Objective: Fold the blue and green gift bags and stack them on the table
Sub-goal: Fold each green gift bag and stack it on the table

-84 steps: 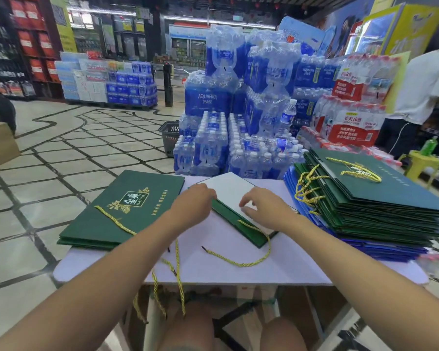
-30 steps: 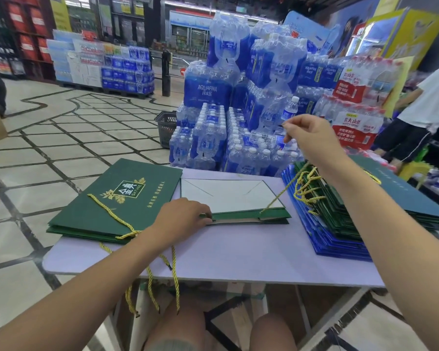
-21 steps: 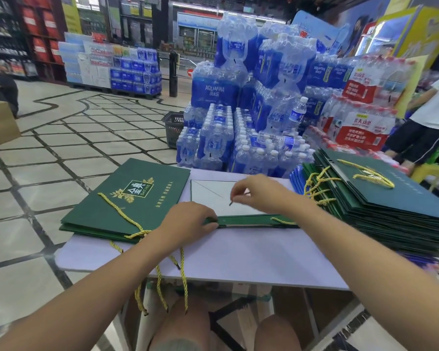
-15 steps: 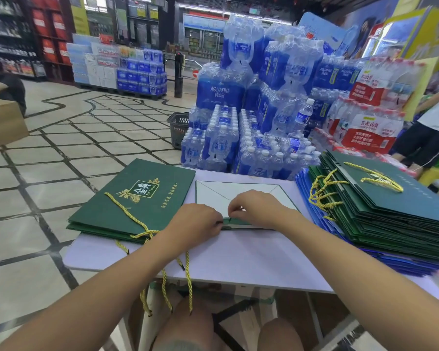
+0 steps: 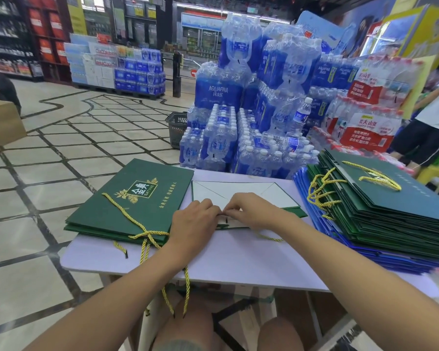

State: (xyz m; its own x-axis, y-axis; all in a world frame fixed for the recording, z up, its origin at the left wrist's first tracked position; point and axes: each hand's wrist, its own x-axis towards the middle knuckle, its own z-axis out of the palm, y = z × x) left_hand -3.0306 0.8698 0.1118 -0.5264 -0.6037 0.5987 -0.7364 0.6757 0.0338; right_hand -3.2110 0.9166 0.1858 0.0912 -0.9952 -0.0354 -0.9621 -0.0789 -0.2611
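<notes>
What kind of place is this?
Most likely a supermarket. Wrapped packs of bottled water are piled on the floor, a shopping basket sits beside them, and stocked shelves stand at the far left.

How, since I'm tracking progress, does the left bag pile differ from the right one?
The left pile is low and all green; the right pile is far taller, green bags over blue. The left pile's cords hang off the table; the right pile's bunch at its side. Both lie flat, with yellow cords.
</notes>
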